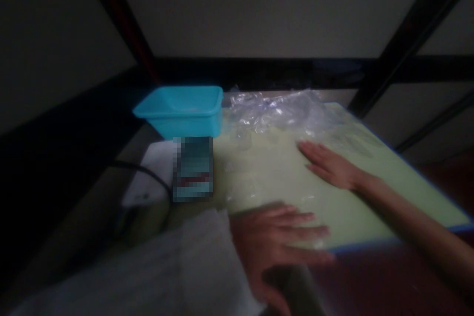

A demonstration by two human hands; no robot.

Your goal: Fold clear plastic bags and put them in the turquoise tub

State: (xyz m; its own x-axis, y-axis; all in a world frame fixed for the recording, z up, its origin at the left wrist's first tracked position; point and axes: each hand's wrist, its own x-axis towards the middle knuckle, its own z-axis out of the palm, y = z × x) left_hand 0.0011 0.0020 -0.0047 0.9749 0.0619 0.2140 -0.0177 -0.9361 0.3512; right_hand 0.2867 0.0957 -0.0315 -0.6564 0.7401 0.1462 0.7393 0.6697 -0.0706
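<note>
My left hand lies near the front edge of a pale green mat, fingers stretched out and pointing right, holding nothing. It comes out of a white sleeve. My right hand rests flat on the mat further back, fingers together and pointing left, also holding nothing. A thin clear film seems to cover the mat under both hands. Crumpled clear plastic lies at the mat's far edge.
A turquoise plastic tub stands at the back left on a white scale. A pixelated box sits in front of it. A black cable runs by the scale. Dark frame bars rise behind.
</note>
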